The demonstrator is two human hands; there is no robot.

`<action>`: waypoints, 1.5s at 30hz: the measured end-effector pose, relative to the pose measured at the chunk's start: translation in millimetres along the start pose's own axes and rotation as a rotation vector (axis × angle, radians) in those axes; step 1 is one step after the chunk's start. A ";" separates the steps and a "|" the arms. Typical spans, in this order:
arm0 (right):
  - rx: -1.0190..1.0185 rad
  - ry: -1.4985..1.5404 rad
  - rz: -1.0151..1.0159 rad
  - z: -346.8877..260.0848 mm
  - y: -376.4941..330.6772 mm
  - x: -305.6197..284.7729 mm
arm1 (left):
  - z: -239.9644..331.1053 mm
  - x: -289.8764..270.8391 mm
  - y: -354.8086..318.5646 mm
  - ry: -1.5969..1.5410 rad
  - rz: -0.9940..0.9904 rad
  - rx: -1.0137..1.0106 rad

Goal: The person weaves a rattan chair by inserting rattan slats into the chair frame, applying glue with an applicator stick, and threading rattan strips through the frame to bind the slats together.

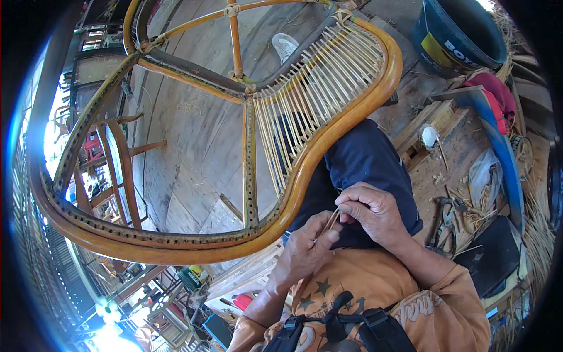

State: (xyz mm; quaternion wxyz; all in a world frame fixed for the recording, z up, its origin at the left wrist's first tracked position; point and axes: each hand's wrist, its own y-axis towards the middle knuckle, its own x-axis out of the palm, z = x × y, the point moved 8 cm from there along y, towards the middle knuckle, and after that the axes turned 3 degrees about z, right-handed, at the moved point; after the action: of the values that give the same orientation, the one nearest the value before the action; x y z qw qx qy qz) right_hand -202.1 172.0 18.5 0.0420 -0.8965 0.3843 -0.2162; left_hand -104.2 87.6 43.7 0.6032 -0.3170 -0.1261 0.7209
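Observation:
In front of my lap, my left hand (308, 242) and my right hand (376, 216) are close together with fingers pinched. Between their fingertips is a thin brownish strip (332, 219), perhaps cane; its ends are mostly covered by the fingers. A curved rattan furniture frame (306, 170) rests against my legs and spreads to the left, its inner edges drilled with rows of holes. Across its right section run many pale cane strands (319, 88), side by side. The left sections have no strands. Neither hand touches the frame.
Right of me, a low wooden bench (453, 141) carries a white cup-like thing (430, 136) with a stick. Pliers (448, 220), a clear plastic bag (485, 173) and a black flat piece (491, 255) lie nearer. A dark bucket (431, 50) stands beyond. Wooden chair parts (120, 167) are at left.

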 end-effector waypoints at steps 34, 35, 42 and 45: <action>0.160 0.331 0.210 21.5 9.2 -4.0 | 20.2 -23.9 16.1 0.102 0.471 0.231; 0.159 0.325 0.206 20.1 7.7 -4.6 | 25.1 -23.0 14.0 0.126 0.454 0.251; -0.177 0.076 0.435 -32.0 28.6 -88.9 | 117.4 -111.8 -68.9 0.671 0.749 0.434; -0.164 -0.054 0.745 -40.3 63.2 -161.7 | 198.2 -203.8 -151.6 0.904 1.552 0.297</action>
State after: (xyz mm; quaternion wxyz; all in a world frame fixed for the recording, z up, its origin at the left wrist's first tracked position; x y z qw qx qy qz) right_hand -360.2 245.8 -17.8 0.0561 -0.7010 0.6988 -0.1308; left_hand -90.6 -29.7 343.4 -0.0250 -0.4843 0.4655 0.7404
